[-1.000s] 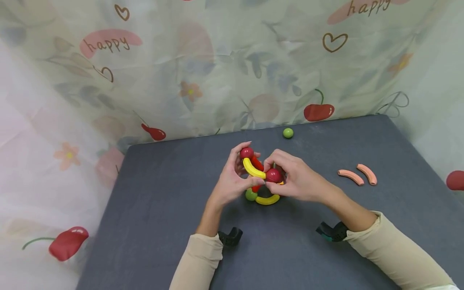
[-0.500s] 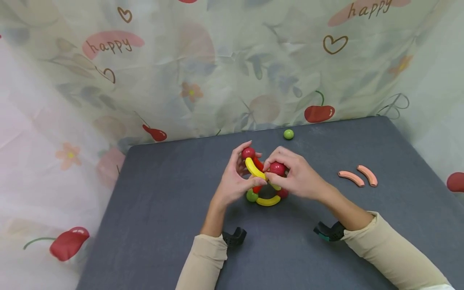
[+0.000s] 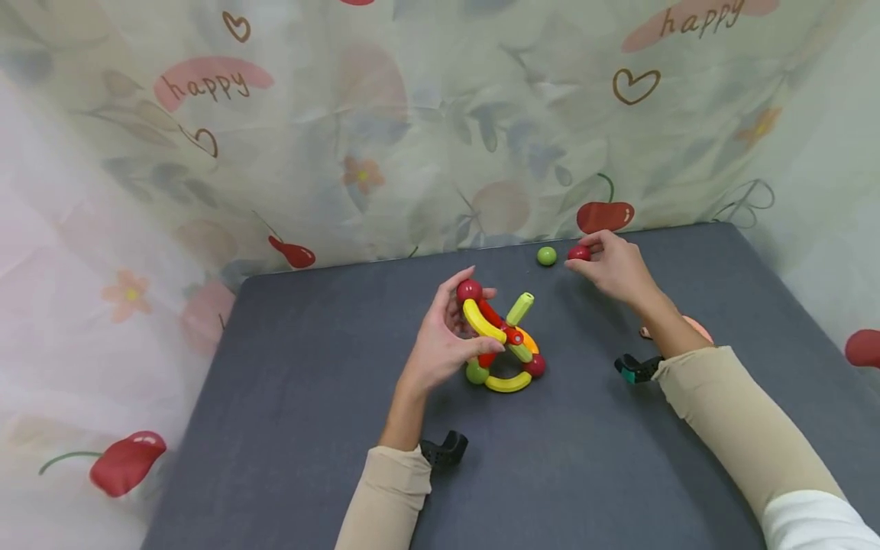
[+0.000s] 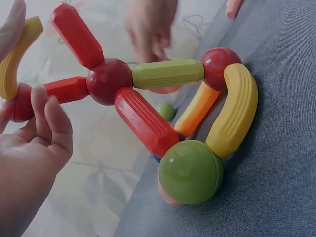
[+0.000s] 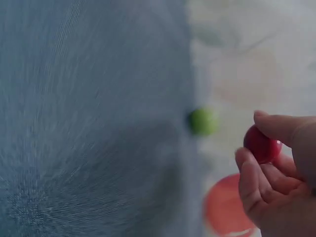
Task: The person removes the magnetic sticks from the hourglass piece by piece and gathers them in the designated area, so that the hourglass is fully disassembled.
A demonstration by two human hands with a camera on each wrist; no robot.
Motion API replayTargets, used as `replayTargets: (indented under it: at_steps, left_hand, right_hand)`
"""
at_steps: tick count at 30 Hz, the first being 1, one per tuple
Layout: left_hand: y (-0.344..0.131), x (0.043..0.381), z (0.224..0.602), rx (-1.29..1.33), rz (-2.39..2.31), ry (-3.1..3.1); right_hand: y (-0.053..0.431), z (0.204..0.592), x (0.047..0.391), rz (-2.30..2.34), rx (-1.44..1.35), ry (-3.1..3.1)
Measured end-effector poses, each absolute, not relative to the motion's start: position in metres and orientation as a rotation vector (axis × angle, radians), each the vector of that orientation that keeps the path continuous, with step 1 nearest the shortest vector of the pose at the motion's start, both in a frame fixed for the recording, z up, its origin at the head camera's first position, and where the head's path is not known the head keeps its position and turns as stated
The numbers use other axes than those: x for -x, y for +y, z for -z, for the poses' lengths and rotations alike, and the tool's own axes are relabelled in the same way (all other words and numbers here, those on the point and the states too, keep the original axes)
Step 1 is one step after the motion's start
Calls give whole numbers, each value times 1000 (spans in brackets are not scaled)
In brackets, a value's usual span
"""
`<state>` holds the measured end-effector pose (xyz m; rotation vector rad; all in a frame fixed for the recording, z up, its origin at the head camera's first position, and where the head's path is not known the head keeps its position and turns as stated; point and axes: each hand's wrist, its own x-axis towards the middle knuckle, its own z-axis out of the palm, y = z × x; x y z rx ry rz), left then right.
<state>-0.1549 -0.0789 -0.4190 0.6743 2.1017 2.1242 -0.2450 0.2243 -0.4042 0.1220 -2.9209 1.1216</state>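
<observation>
My left hand (image 3: 443, 336) holds the upper part of a structure of magnetic balls and rods, its fingers at a red ball (image 4: 19, 103) and its thumb at the end of a yellow curved rod (image 3: 483, 322). Below, a green ball (image 4: 191, 172), a second yellow curved rod (image 3: 509, 383), another red ball (image 3: 535, 366) and an orange rod (image 4: 198, 109) form the base on the table. A pale green rod (image 3: 520, 308) sticks up from the structure with its top end free. At the back right, my right hand (image 3: 619, 267) pinches a loose red ball (image 5: 261, 143) above the table.
A loose green ball (image 3: 546, 256) lies near the back edge of the grey table (image 3: 309, 382), left of my right hand. Pink curved rods (image 3: 698, 329) lie on the right, partly hidden by my right forearm. A patterned curtain (image 3: 412, 137) hangs behind the table.
My right hand has drawn the red ball off the structure and carried it toward the back right. The pale green rod's end now shows bare. My left hand has stayed nearly still.
</observation>
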Motion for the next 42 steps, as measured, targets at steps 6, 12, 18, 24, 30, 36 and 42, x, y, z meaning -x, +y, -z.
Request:
replayTargets:
  at_steps: [6, 12, 18, 24, 30, 36, 42]
  left_hand:
    - [-79, 154, 418, -645, -2123, 2079]
    - [-81, 155, 419, -639, -2127, 2102]
    - [-79, 156, 421, -681, -2114, 2113]
    - [-84, 159, 424, -717, -2139, 2100]
    - [-88, 161, 425, -768, -2138, 2098]
    - [-87, 162, 426, -791, -2135, 2090]
    - [-86, 160, 424, -758, -2168, 2032]
  right_hand:
    - [232, 438, 278, -1033, -102, -2889]
    - [228, 452, 296, -1009, -66, -2919]
    - [231, 444, 285, -932, -54, -2956]
    - [213, 410, 239, -1034, -301, -2730]
    - [179, 394, 181, -1216, -761, -2510]
    - [156, 392, 158, -1229, -979, -2422]
    - [142, 392, 149, -1129, -1041, -2390]
